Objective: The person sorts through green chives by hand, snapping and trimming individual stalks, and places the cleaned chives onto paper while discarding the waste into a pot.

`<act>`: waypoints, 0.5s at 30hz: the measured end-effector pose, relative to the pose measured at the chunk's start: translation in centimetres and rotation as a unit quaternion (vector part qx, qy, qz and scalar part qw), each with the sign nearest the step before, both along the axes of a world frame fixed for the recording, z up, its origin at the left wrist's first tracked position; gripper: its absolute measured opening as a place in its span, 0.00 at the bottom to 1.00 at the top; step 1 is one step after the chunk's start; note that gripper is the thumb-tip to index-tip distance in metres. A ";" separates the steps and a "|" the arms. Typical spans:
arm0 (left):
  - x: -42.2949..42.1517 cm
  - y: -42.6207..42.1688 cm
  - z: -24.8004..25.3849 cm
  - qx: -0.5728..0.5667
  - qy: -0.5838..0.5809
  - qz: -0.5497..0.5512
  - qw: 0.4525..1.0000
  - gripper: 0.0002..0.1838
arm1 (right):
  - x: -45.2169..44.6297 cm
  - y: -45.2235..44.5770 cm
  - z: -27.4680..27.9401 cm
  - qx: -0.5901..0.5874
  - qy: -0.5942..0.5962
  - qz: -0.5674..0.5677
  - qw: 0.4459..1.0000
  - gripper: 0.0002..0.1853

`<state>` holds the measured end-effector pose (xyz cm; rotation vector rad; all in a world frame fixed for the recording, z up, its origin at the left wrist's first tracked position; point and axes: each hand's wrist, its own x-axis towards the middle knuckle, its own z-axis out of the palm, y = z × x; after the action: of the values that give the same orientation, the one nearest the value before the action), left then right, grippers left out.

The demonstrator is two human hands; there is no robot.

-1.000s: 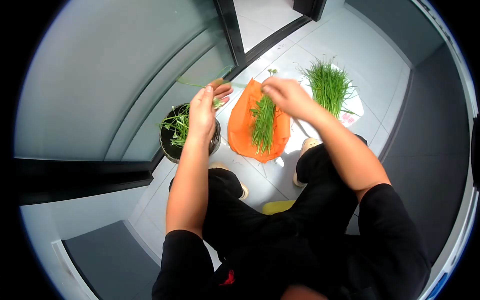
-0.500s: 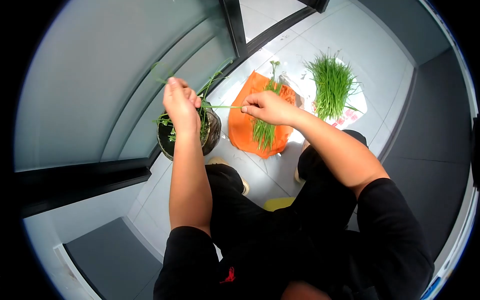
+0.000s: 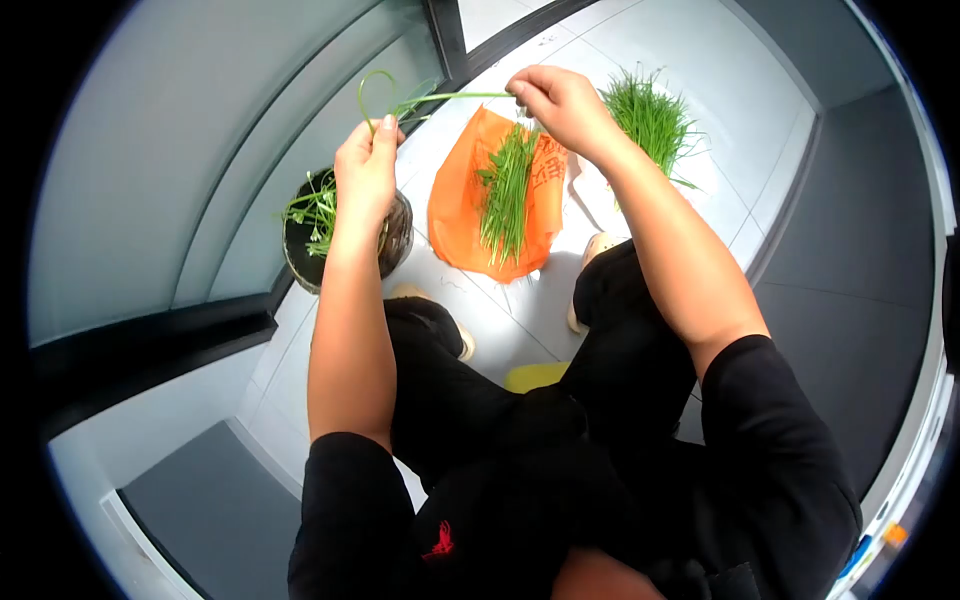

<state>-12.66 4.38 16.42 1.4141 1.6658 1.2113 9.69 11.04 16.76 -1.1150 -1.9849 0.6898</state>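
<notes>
Stem (image 3: 460,96) held between my left hand (image 3: 367,165) and my right hand (image 3: 560,100)

Item one: stem, green, single and thin, raised in front of me and running nearly level from hand to hand, beyond the upper edge of the orange bag (image 3: 455,215) as I look down.

Left hand: closed, thumb pressed to the fingers, gripping one end of the stem. A thin green loop (image 3: 377,75) stands above the thumb; whether it belongs to the same stem I cannot tell.

Right hand: pinched, thumb and forefinger together on the other end, remaining fingers curled.

Item two: orange bag, spread flat on the tiled floor (image 3: 480,310) before my feet, dark lettering on its right side.

Item three: bundle of green stalks (image 3: 510,195), lying lengthwise on the bag, lower ends towards me.

Item four: large bunch of greens (image 3: 650,120), to the right of the bag, partly hidden by my right forearm.

Item five: round bin (image 3: 398,235) with dark lining, left of the bag, partly behind my left forearm. Contents: tangled green scraps (image 3: 318,215) with small pale heads.

Item six: glass panel (image 3: 200,130), dark-framed, left of the bin.
</notes>
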 end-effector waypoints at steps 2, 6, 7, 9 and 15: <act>0.8 -0.5 0.1 -0.023 -0.175 0.002 0.984 0.16 | -2.2 -1.1 -1.2 -0.105 0.091 -0.004 0.990 0.11; 2.5 -0.5 -0.5 -0.029 -0.193 0.042 0.980 0.16 | -7.6 -5.3 -2.7 -0.303 0.253 -0.010 0.919 0.11; 2.5 -0.2 -1.5 -0.025 -0.192 0.027 0.981 0.17 | -8.4 -6.1 -3.2 -0.334 0.267 0.000 0.904 0.10; 3.2 -0.4 -2.6 -0.044 -0.315 0.008 0.948 0.17 | -10.1 -6.6 -3.5 -0.315 0.286 0.012 0.905 0.10; 3.6 -1.1 -1.7 -0.052 -0.434 -0.044 0.898 0.17 | -9.7 -6.3 -2.4 -0.431 0.413 0.024 0.802 0.07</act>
<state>-9.08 3.27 14.72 0.6805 0.9973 1.3862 -0.02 4.71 14.38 -0.9498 -0.9042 1.8458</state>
